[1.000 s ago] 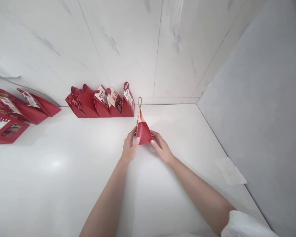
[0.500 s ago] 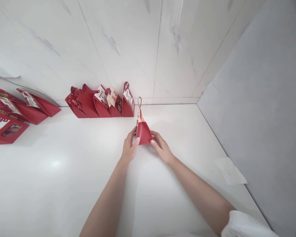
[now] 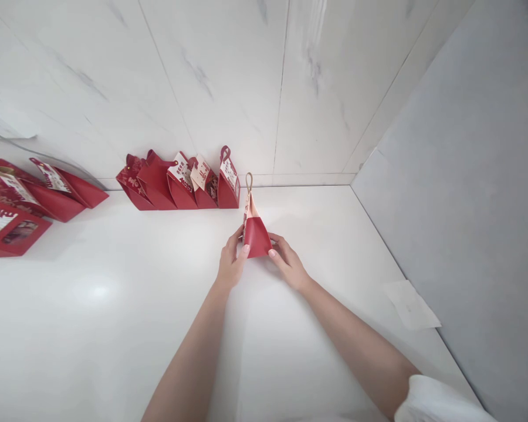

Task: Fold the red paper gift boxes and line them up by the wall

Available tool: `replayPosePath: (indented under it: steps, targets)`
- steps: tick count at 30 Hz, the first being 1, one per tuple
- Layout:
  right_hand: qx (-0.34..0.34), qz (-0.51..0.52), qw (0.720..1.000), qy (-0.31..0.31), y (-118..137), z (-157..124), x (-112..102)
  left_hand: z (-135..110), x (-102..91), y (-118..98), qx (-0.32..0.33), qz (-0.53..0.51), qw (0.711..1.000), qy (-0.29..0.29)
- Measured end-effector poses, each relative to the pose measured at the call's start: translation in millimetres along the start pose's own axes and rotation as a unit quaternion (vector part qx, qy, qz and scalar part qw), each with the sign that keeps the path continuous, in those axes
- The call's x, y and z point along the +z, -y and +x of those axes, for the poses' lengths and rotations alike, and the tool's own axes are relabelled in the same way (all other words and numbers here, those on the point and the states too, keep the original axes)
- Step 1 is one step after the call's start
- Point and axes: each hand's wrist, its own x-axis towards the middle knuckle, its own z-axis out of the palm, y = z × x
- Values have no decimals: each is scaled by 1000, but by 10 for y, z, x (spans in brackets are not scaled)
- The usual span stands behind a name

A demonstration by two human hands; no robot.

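Between my two hands stands a red gift box [image 3: 258,237] with sloping sides, a pale upper part and a tan loop handle on top. My left hand [image 3: 232,261] grips its left side, the thumb at the lower front corner and the fingers partly hidden behind. On the opposite side, my right hand [image 3: 289,264] has its thumb at the lower right corner, its fingertips against the side. The box is upright at the counter, turned side-on. Just left of it and farther back, a row of similar red gift boxes [image 3: 158,190] lines the wall.
More red gift boxes [image 3: 77,190] are grouped at the far left, near a grey cable [image 3: 39,151]. White counter [image 3: 114,340] surrounds my arms. Behind rises a marbled tile wall [image 3: 229,76]; a grey panel [image 3: 475,176] bounds the right. A pale sheet [image 3: 411,305] lies by that edge.
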Motion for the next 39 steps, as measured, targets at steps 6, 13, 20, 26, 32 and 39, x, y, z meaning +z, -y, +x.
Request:
replayPosePath:
  steps: [6, 13, 20, 26, 32, 39]
  targets:
    - [-2, 4, 1000, 0, -8, 4, -1, -3, 1, 11, -6, -8, 1000, 0]
    - [-3, 0, 1000, -3, -8, 1, 0, -10, -2, -7, -6, -5, 1000, 1]
    - [1, 1, 1000, -5, -21, 1, 9, -11, 0, -2, -4, -10, 1000, -7]
    - [0, 4, 1000, -8, -22, 2, 17, -11, -7, 14, 0, -1, 1000, 0]
    - [5, 5, 1000, -4, -11, 0, 11, -17, -22, -1, 7, -7, 1000, 7]
    - [14, 45, 998, -40, -67, 7, 2, -15, -60, 17, 45, -62, 997, 29]
